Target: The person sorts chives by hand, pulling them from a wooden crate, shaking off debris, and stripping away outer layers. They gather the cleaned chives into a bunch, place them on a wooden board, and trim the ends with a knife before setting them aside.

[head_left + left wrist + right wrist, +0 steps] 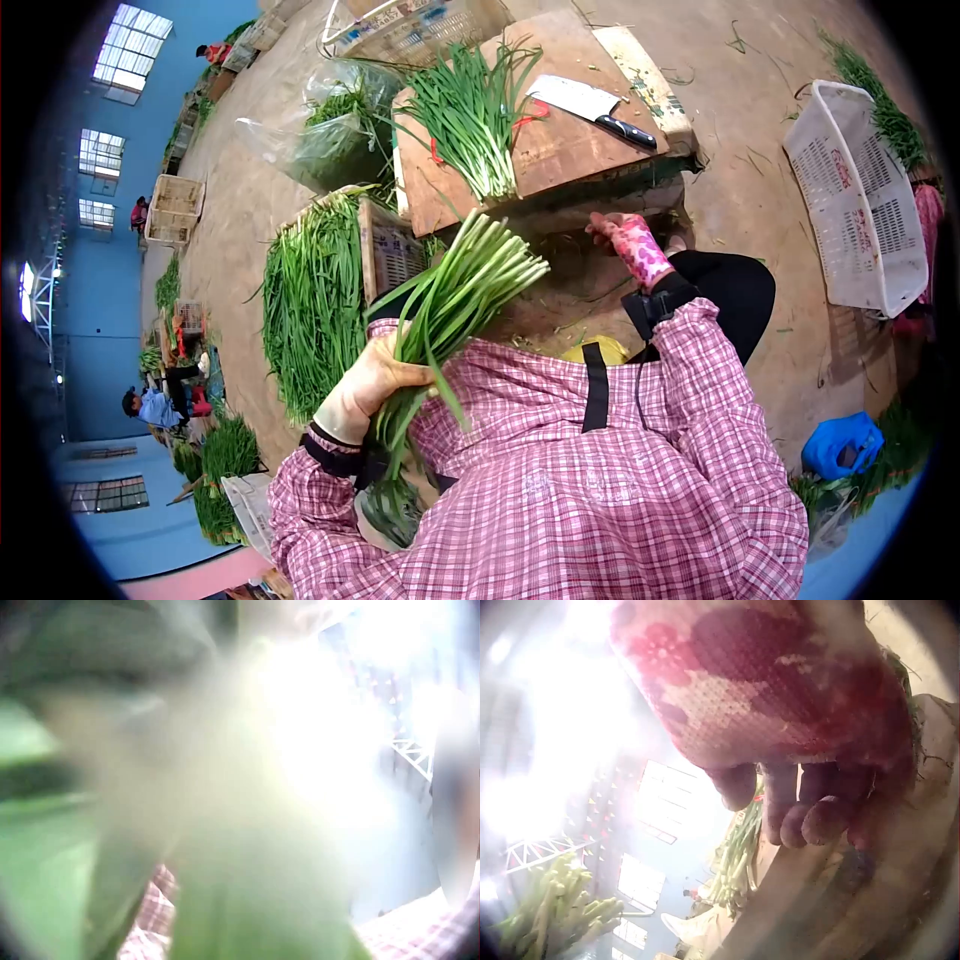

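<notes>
My left hand (372,386), in a pale glove, grips a bunch of garlic chives (470,285) round its leafy lower part, with the cut pale stem ends fanned up to the right. Those stem ends (555,911) also show in the right wrist view. My right hand (630,245) wears a pink flowered glove with bare fingertips (826,819); its fingers hang loosely bent, holding nothing, just in front of the board. On the wooden board (570,160), another bunch of chives (470,115) lies across a red tie (533,113), beside a cleaver (590,107). The left wrist view is blurred by leaves.
A crate piled with chives (315,300) stands left of the board, with a clear plastic bag (340,150) of greens behind it. Beyond the board is a basket (420,35). A white basket (860,200) stands at the right, a blue bag (842,446) lower down.
</notes>
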The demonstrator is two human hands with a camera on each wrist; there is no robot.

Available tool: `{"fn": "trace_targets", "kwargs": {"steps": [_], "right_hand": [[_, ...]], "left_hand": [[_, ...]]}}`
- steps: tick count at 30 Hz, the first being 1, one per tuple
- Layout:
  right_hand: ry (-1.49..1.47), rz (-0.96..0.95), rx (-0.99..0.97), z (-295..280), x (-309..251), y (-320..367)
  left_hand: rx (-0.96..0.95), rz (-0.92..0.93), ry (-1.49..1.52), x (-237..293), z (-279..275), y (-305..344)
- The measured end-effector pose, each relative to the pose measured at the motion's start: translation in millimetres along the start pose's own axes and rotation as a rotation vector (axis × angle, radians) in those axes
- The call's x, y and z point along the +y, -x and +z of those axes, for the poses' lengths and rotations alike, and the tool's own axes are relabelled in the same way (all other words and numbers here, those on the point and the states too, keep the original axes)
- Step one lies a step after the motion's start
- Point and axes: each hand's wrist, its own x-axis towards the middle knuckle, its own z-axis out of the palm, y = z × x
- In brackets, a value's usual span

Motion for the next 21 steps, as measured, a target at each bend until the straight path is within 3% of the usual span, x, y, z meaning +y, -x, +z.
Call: {"fn": "trace_targets", "kwargs": {"steps": [3,6,7,8,10,12,14,15,18,19,21], "right_hand": [[0.000,-0.209,0.077,9,-10,4],[0.052,-0.376,-0.016,24,-45,42],[0.211,-0.460,-0.033,28,-59,54],[0.136,-0.500,-0.053,38,-59,57],[0.252,-0.770,0.072,57,-72,71],[0.236,-0.724,0.065,81,-82,83],[0.628,-0.657,0.105,99,-81,87],[0.610,-0.590,0.021,100,-74,81],[0.562,-0.561,0.016,106,-61,74],[0.516,-0.527,-0.084,103,-60,69],[0.399,-0.511,-0.067,107,-52,64]], "left_hand": [[-0.041,-0.109,0.207,-9,-1,0],[-0.034,-0.167,0.288,-19,4,-3],[-0.022,-0.170,0.286,-21,7,-4],[-0.007,-0.168,0.282,-21,9,-6],[-0.008,-0.128,0.223,-27,9,-9],[0.015,-0.122,0.194,-32,15,-12],[0.037,-0.111,0.212,-37,20,-13],[0.066,-0.118,0.216,-37,23,-12],[0.047,-0.067,0.279,-43,24,-14],[0.046,-0.062,0.289,-44,26,-14],[0.090,-0.095,0.298,-42,28,-16]]}}
